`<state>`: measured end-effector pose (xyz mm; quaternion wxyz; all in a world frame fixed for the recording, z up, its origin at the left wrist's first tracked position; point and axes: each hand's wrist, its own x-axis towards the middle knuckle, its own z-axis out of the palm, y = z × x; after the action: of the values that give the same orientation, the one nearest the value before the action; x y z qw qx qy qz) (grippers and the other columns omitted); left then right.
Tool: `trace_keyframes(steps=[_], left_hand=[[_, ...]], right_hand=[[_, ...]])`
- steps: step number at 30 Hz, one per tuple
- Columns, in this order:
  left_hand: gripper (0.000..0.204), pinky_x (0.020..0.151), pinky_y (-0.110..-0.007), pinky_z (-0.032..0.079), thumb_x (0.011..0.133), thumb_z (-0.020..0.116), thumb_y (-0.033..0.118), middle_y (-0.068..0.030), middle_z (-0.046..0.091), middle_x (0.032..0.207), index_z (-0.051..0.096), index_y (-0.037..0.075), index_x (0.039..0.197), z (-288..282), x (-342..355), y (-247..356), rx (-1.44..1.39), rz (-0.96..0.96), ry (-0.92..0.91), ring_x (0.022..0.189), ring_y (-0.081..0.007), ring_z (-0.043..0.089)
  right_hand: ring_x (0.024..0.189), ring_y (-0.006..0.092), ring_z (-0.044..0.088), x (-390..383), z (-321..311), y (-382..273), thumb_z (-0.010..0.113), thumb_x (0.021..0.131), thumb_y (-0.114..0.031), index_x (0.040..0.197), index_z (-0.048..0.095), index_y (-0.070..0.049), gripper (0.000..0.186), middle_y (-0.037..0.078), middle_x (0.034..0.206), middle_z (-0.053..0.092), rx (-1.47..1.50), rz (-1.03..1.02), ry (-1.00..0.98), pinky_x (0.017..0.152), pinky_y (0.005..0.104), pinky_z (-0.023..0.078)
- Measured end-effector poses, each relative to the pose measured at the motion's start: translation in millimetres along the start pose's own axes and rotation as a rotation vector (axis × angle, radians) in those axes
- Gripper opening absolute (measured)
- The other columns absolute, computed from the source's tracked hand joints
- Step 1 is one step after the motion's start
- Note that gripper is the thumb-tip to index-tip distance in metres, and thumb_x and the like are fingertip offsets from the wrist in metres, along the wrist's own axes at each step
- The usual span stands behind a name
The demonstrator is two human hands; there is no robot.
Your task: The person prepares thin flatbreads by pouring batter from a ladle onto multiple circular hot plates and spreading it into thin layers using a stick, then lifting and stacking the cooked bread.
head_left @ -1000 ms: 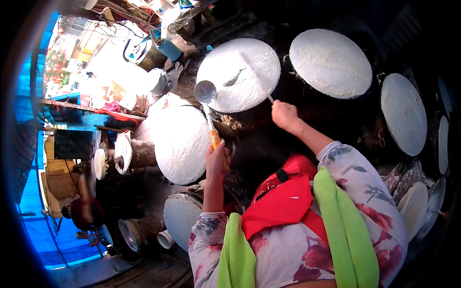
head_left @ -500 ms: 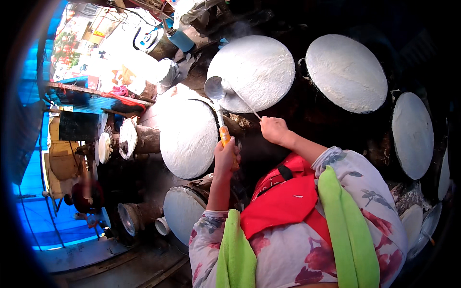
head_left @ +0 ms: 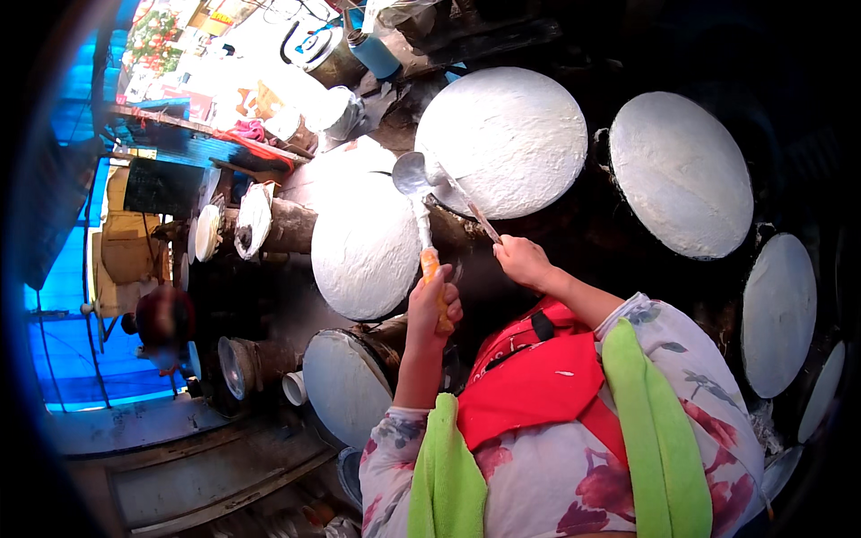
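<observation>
My left hand (head_left: 433, 303) is closed around the orange handle of a metal ladle (head_left: 412, 175), whose bowl sits at the lower left edge of the upper middle round plate (head_left: 508, 136), which is covered in white, rough-textured paste. My right hand (head_left: 525, 260) grips a long, thin flat stick (head_left: 482, 218); its far end reaches beside the ladle bowl, at that plate's edge. A second white-coated round plate (head_left: 365, 251) lies below and left of the ladle. A third (head_left: 680, 175) stands to the right, above my right arm.
More round plates (head_left: 778, 314) curve down the right side, and a pale disc (head_left: 345, 390) lies by my left forearm. A blue bottle (head_left: 375, 56) and a kettle (head_left: 323, 49) stand at the back. Blue sheeting (head_left: 59, 345) and a wooden rail (head_left: 206, 134) are on the left.
The stick has moved left from across the upper plate to beside the ladle. Both hands sit further right in the picture. The plates and background have shifted as the view turned.
</observation>
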<state>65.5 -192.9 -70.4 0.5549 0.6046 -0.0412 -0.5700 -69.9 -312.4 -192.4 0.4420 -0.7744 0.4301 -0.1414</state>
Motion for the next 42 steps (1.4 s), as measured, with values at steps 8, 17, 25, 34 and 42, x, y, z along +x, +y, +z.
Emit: trace_keyframes(steps=[8,17,25,34,42], left_hand=[[0.035,0.044,-0.022,0.033,0.099,0.045,0.029,0.0022,0.038,0.064,0.046,0.005,0.125,-29,-2,15,-0.313,0.012,-0.028,0.042,-0.0081,0.037],[0.04,0.041,-0.021,0.032,0.103,0.034,0.033,0.0026,0.038,0.062,0.048,0.002,0.123,-27,-19,19,-0.729,0.222,-0.463,0.04,-0.0055,0.037],[0.035,0.042,-0.023,0.034,0.103,0.034,0.03,0.0011,0.041,0.064,0.049,0.001,0.116,-43,-51,12,-0.622,0.234,-0.172,0.042,-0.0075,0.04],[0.029,0.042,-0.021,0.035,0.102,0.038,0.03,0.0018,0.041,0.064,0.051,0.006,0.112,-82,-86,-2,-0.681,0.174,-0.184,0.042,-0.0069,0.04],[0.023,0.041,-0.022,0.033,0.1,0.044,0.025,0.002,0.041,0.063,0.055,0.007,0.108,-127,-113,-32,-0.564,0.107,-0.291,0.043,-0.0073,0.039]], right_hand=[[0.069,0.0407,0.063,0,-30,-50,0.048,0.093,-0.029,0.086,0.055,-0.004,0.026,0.022,0.07,0.062,0.0,-0.323,0.086,0.062,0.0522,0.048],[0.067,0.0382,0.066,30,-69,30,0.048,0.092,-0.026,0.081,0.059,-0.001,0.029,0.021,0.071,0.065,-0.48,-0.175,-0.039,0.062,0.049,0.052],[0.07,0.038,0.066,51,-106,35,0.048,0.092,-0.026,0.084,0.058,-0.001,0.028,0.021,0.072,0.065,-0.399,-0.07,0.121,0.064,0.0483,0.052],[0.075,0.0391,0.065,-3,-96,33,0.047,0.094,-0.027,0.086,0.058,-0.002,0.028,0.022,0.075,0.065,-0.355,0.048,0.131,0.067,0.0502,0.051],[0.09,0.0389,0.062,-91,-70,23,0.046,0.093,-0.033,0.089,0.06,-0.004,0.032,0.022,0.087,0.065,-0.18,0.097,0.04,0.077,0.0495,0.048]])
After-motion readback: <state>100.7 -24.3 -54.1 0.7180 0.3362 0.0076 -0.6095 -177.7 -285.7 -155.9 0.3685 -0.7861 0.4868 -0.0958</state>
